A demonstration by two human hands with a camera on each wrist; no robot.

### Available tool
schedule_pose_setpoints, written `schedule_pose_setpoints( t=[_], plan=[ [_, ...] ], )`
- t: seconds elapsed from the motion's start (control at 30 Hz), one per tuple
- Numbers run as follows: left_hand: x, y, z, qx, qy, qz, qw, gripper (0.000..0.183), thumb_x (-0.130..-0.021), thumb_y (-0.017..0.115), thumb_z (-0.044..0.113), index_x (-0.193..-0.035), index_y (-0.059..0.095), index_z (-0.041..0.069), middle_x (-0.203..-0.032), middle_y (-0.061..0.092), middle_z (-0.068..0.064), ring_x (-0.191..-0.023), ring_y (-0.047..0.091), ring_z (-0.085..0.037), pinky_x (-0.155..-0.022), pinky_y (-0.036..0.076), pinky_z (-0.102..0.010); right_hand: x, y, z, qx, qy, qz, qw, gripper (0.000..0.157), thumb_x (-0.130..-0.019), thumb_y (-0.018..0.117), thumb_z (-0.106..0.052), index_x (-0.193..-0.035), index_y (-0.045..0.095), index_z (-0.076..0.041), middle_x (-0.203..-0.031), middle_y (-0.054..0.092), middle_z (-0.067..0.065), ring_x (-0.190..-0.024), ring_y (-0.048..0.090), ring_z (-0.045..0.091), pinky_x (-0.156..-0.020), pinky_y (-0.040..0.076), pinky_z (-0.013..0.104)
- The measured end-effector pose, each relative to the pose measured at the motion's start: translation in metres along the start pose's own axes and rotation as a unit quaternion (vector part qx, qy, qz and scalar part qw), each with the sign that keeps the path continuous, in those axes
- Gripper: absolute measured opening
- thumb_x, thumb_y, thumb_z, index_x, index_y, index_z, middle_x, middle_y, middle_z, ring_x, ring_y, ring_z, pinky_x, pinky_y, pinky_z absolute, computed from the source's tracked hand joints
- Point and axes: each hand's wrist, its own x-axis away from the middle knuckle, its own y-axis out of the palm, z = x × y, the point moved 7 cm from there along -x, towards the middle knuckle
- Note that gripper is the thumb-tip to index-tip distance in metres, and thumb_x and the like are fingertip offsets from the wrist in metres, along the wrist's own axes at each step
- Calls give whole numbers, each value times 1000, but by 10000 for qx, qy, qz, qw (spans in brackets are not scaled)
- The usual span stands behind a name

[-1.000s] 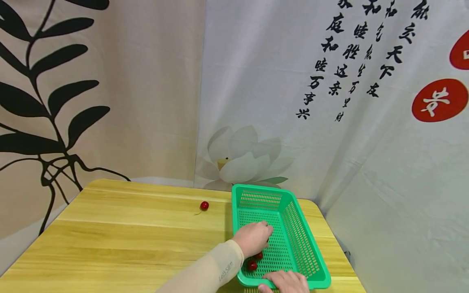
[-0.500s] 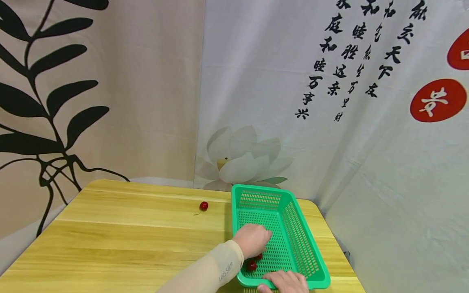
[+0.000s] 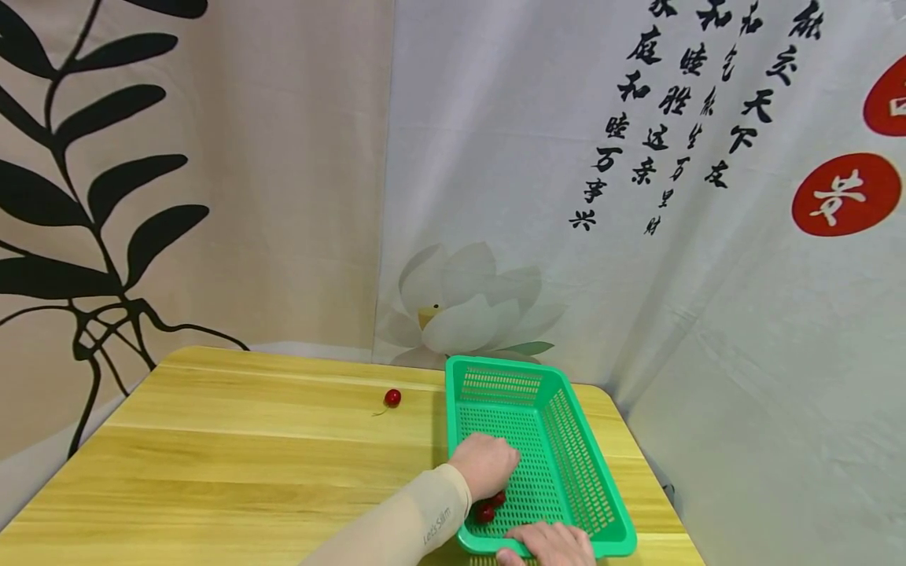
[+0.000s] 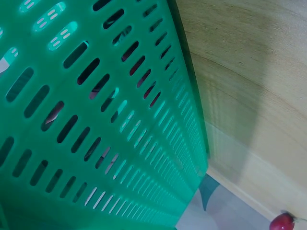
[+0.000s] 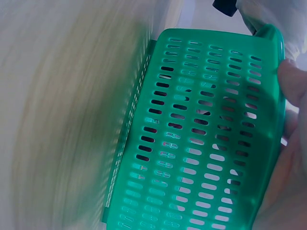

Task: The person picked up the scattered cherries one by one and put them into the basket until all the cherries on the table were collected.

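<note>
A green plastic basket (image 3: 583, 448) with slotted walls stands on the right part of the table. My left hand (image 3: 487, 464) reaches into it over the left rim, fingers curled and back of the hand upward. Its fingertips are hidden, and I cannot tell whether they hold anything. Two dark red cherries (image 3: 484, 514) lie in the basket's near left corner, just below that hand. At the near rim my right hand (image 3: 555, 542) grips the basket; in the right wrist view its thumb (image 5: 291, 82) lies at the rim. The left wrist view shows mostly the basket's slotted wall (image 4: 110, 139).
One cherry (image 3: 392, 398) with a stem lies on the wooden table (image 3: 248, 456), left of the basket toward the back. A printed curtain (image 3: 304, 173) hangs right behind the table. The basket's far end reaches close to the back edge.
My left hand has shifted slightly toward the near left inside the basket. A red bit seen under its fingers earlier is out of sight. The right hand stays at the rim.
</note>
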Motion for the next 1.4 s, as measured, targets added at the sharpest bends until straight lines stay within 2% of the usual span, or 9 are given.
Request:
schedule_pose_setpoints(
  t=[0.37,1.03,1.4],
  plan=[
    [1,-2,1,-326,-14,60,9994,23,-102,71,23,-79,71,28,-64,65,12,-54,50,-2,-53,54,-24,-1,0,0,105,-100,53,9999,14,-89,83,-51,-93,69,-51,-91,58,-42,-85,55,-12,-82,44,33],
    [0,3,2,-499,-46,-43,9987,28,-102,71,25,-74,69,27,-62,63,11,-52,48,-2,-52,54,-24,0,0,1,-58,28,30,10000,17,-88,84,-50,-91,68,-54,-90,58,-44,-86,55,-13,-83,45,34],
    [0,3,1,-526,-149,-225,9982,28,-101,72,27,-73,69,27,-63,63,11,-53,48,-3,-55,54,-24,0,-1,1,-28,-21,29,10000,16,-89,83,-50,-91,68,-52,-90,58,-43,-85,55,-13,-83,45,34]
  ],
)
